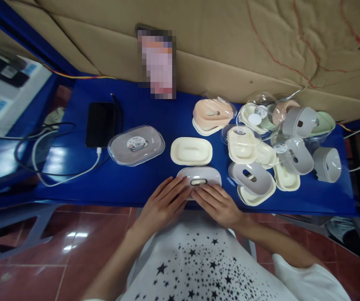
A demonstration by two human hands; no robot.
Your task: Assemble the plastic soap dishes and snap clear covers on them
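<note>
Both of my hands rest on a grey oval soap-dish part (pixel 199 177) with a slot in its top, at the near edge of the blue table (pixel 155 117). My left hand (pixel 164 203) lies on its left end, fingers spread over it. My right hand (pixel 219 205) covers its near right side. Just beyond it sits a cream tray (pixel 191 151). A finished grey dish under a clear lid with a label (pixel 136 145) stands to the left.
A heap of several grey, cream, pink and green dish parts and clear lids (pixel 271 142) fills the right side. A black phone (pixel 101 124) with a white cable (pixel 73 173) lies at the left. Cardboard (pixel 230 46) backs the table. Red floor tiles lie below.
</note>
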